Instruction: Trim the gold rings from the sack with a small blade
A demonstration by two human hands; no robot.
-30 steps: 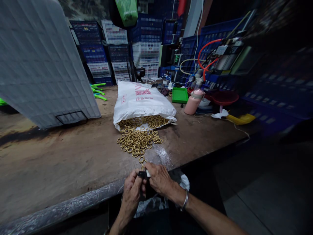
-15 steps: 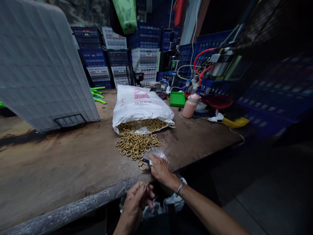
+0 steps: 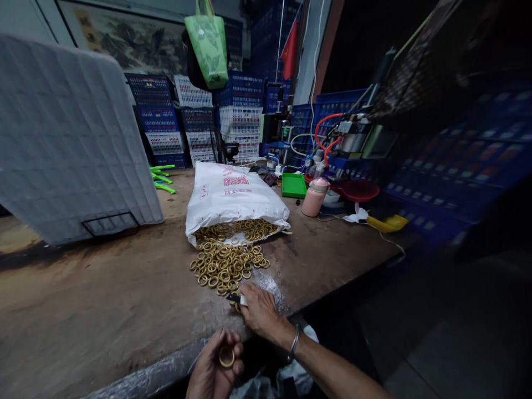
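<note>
A white sack [image 3: 233, 195] lies on the worn wooden table [image 3: 103, 299], its mouth open toward me. Several brass rings [image 3: 224, 265] spill out of it in a heap. My right hand [image 3: 260, 311] rests on the table at the near edge of the heap, fingers closed on a small dark and white tool [image 3: 236, 299] whose tip touches a ring. My left hand [image 3: 214, 368] is below the table's front edge, palm up, fingers curled around one brass ring [image 3: 226, 358].
A large grey quilted panel [image 3: 70, 138] stands at the left. Green plastic pieces [image 3: 160, 177] lie behind it. A green tray [image 3: 293, 185], pink bottle [image 3: 313, 197], red bowl [image 3: 359, 189] and hoses sit at the back right. Stacked crates [image 3: 199, 122] line the wall.
My hands have parted. The right hand went forward to the ring heap with the tool. The left hand dropped below the table edge and turned palm up with a ring in it.
</note>
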